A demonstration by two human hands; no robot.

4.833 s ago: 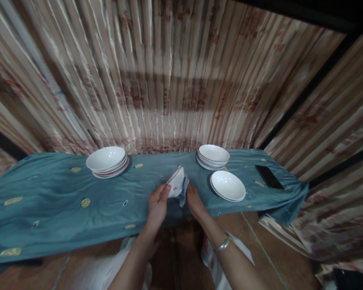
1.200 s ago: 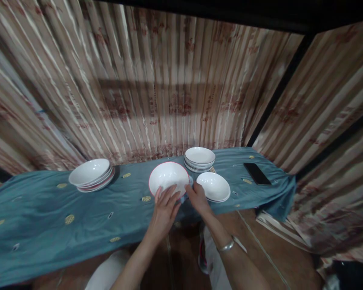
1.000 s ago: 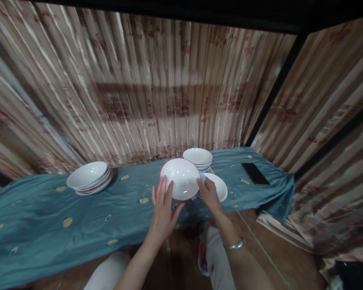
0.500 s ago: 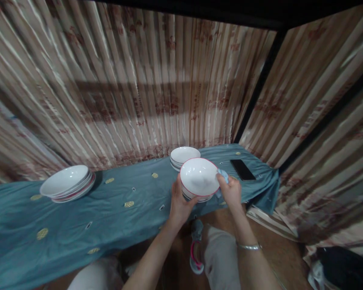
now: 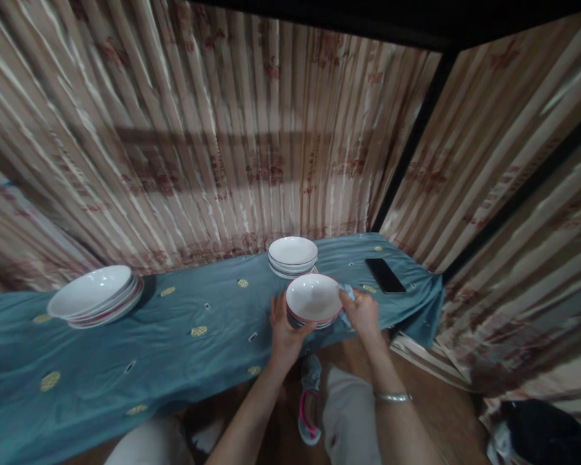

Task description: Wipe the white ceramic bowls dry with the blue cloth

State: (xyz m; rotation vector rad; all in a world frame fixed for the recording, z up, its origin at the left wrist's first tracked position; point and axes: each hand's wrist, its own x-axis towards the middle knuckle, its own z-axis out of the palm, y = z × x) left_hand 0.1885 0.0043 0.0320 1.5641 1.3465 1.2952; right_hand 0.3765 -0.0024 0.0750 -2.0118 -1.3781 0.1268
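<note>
A white bowl [image 5: 314, 297] with a red rim sits low on top of other bowls at the front of the table. My left hand [image 5: 286, 334] grips it from the left, with fingers along its side and the thumb at the near edge. At the bowl's right edge, my right hand [image 5: 364, 314] is closed on a light blue cloth [image 5: 347, 292], part of which hangs beside the bowl. Just behind stands a stack of white bowls [image 5: 293, 250] with dark rims. How many bowls lie under the held one is partly hidden.
A leaning stack of white dishes [image 5: 91, 292] stands at the table's left. A black phone [image 5: 385, 276] lies on the right of the teal tablecloth [image 5: 174, 349]. Pleated curtains [image 5: 252, 142] close off the back and right, with a dark post [image 5: 411, 152] at the corner.
Both hands have lowered the red-rimmed bowl onto the bowls beneath it, away from the dark-rimmed stack. The cloth stays in my right hand. My view has shifted slightly.
</note>
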